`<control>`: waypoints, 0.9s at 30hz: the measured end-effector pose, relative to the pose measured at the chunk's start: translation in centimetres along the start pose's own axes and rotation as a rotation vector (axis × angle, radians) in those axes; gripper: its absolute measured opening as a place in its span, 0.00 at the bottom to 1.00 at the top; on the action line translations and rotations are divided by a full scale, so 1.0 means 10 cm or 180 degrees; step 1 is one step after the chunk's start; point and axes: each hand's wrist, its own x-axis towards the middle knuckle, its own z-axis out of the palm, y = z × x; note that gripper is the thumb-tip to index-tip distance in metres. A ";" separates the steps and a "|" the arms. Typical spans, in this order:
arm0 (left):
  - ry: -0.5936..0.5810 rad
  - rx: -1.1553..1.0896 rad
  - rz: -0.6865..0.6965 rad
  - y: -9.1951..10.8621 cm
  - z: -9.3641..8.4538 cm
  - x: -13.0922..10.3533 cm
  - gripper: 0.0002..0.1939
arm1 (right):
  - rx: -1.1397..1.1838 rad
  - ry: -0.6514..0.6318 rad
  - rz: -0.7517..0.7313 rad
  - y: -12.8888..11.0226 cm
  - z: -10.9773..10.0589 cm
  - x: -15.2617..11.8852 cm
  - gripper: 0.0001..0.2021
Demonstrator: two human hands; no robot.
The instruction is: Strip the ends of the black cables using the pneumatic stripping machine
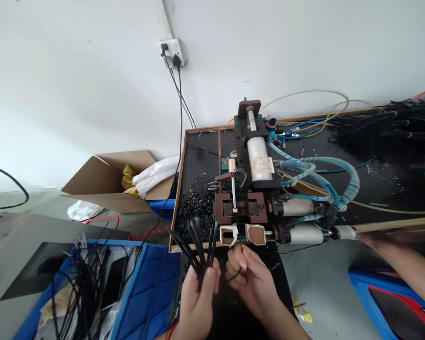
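My left hand [201,293] is closed round a fanned bunch of black cables [197,243], their ends pointing up toward the bench. Close beside it, my right hand [250,274] pinches one thin black cable [234,275] right in front of a pneumatic machine [240,208]. The cable's tip reaches the gap between two taped brown blocks at the machine's front; how far in it goes I cannot tell. A white cylinder [258,153] and blue air hoses [347,177] belong to the machine. Small black scraps [194,203] lie heaped to its left.
A blue crate [147,283] with cables and a phone [114,282] stands at lower left, a cardboard box [102,177] behind it. Another person's arm [400,259] reaches in from the right. A black cable heap [393,125] lies on the bench's far right.
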 end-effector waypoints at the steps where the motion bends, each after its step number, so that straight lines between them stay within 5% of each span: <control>1: 0.0021 -0.0006 -0.0036 0.01 0.01 0.00 0.24 | -0.0004 0.0008 0.0019 0.00 0.00 0.01 0.24; 9: 0.0130 0.0099 -0.0159 0.07 0.04 0.02 0.29 | -0.0118 0.0019 0.0076 -0.01 0.00 0.02 0.25; 15: -0.0140 0.0125 -0.0299 -0.02 -0.04 -0.03 0.27 | -0.0582 0.0201 0.0029 0.03 -0.03 0.01 0.27; 27: -0.0032 -0.0223 -0.0604 -0.17 -0.08 -0.16 0.25 | -0.5594 0.0723 0.0092 -0.30 -0.06 -0.16 0.23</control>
